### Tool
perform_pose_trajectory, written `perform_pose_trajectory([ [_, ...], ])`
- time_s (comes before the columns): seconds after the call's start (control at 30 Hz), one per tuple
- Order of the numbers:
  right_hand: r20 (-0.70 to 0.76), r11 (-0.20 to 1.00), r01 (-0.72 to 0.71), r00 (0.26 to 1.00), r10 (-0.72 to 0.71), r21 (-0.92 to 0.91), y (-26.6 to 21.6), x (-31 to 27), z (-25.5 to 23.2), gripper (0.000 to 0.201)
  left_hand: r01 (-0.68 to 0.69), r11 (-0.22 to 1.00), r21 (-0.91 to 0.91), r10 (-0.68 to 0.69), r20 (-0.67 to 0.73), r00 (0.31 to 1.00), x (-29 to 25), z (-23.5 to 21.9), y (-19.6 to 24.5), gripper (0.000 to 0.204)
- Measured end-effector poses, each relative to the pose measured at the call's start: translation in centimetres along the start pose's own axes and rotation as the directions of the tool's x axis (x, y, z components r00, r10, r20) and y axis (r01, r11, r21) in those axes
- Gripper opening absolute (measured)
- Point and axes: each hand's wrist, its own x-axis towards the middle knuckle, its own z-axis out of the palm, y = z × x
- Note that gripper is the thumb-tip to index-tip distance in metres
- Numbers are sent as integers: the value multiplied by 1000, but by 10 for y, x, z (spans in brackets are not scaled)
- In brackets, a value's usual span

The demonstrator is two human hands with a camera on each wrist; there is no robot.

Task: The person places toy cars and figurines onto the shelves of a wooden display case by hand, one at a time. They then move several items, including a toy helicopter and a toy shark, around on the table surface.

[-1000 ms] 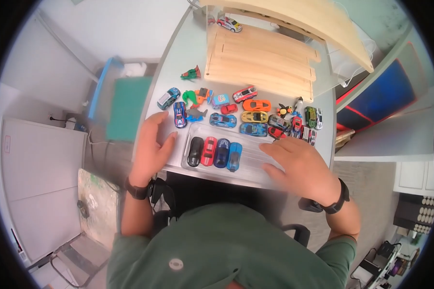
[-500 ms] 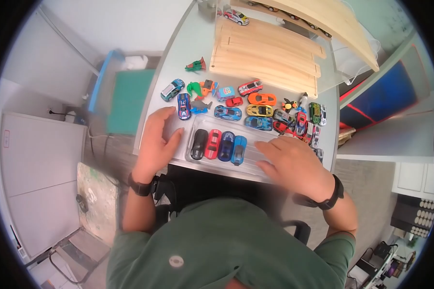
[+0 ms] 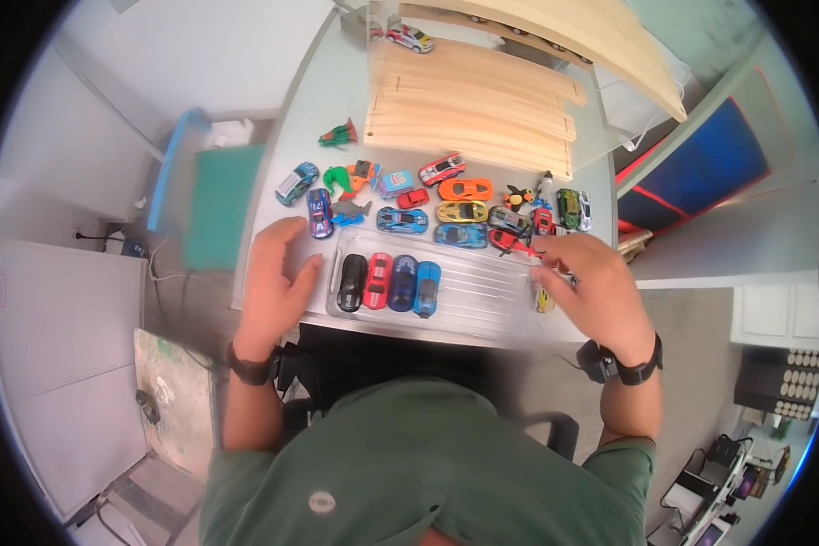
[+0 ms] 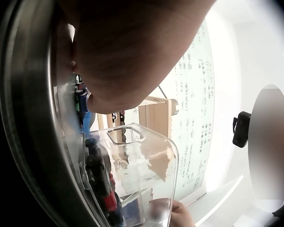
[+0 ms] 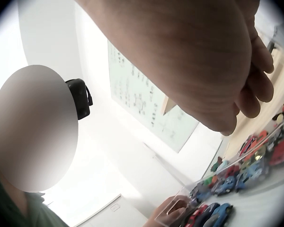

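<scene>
Clear tray (image 3: 482,314) on the counter (image 3: 296,136), with 4 toy cars (image 3: 377,284) side by side in its left part. Left hand (image 3: 275,284): grip open, empty, beside the tray. Right hand (image 3: 601,296): grip loosely open, empty, near its right end.

Open passage: from above into the transparent tray's (image 3: 487,296) right part; obstacles: four cars (image 3: 403,283) at left, crowded toys (image 3: 465,189) behind, wooden boards (image 3: 469,111) beyond.

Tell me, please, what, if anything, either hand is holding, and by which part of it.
Nothing is held: the left hand is open beside the clear tray, near the cars' end, and the right hand is open near the other end.
</scene>
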Motion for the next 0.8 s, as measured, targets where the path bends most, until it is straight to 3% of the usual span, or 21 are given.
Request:
perform_pose_trajectory([
  [0.13,-108,990,-138,984,139,21,21,-17,-8,32,20,1000,-2,-20,12,1000,1,0,1,53],
  [0.2,-147,954,-291,943,298,64,29,-31,-13,31,3,1000,-16,-3,10,1000,-1,1,0,52],
  [0.27,-174,952,-303,936,306,41,42,-48,-11,32,-10,1000,-26,10,2,1000,-1,3,-3,51],
  [0.33,-174,896,-431,879,444,112,48,-63,-5,32,8,1000,1,-8,11,1000,-1,2,-4,51],
  [0.6,-242,833,-552,804,543,35,55,-107,36,52,40,999,-5,-40,24,999,0,4,3,50],
  [0.8,-233,800,-600,775,588,22,64,-114,56,43,62,998,26,-62,33,997,-2,5,-6,50],
])
